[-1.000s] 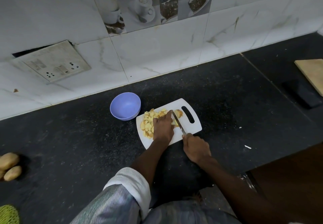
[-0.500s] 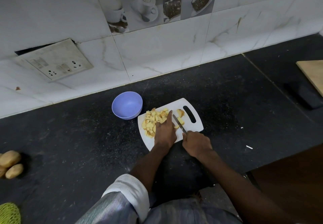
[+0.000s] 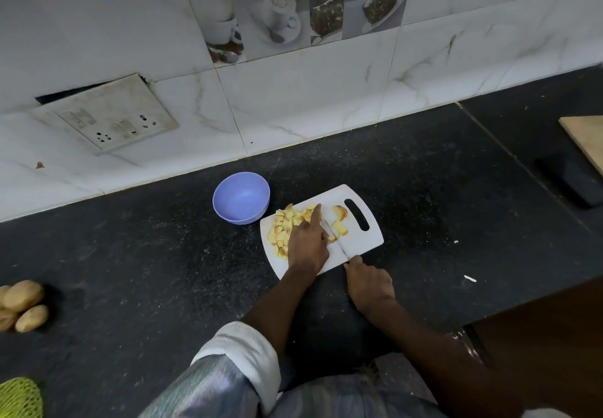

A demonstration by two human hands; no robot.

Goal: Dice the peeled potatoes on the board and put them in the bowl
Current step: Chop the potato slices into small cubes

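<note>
Right hand (image 3: 370,282) grips the knife (image 3: 337,241), blade down among potato pieces (image 3: 287,228) on the white board (image 3: 365,244). Left hand (image 3: 308,244) rests there, forefinger straight. Bowl (image 3: 241,197) just beside.

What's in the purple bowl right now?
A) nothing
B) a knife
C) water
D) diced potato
A: the bowl shows only its bare purple inside, while the cut potato pieces all lie on the white board.
</note>
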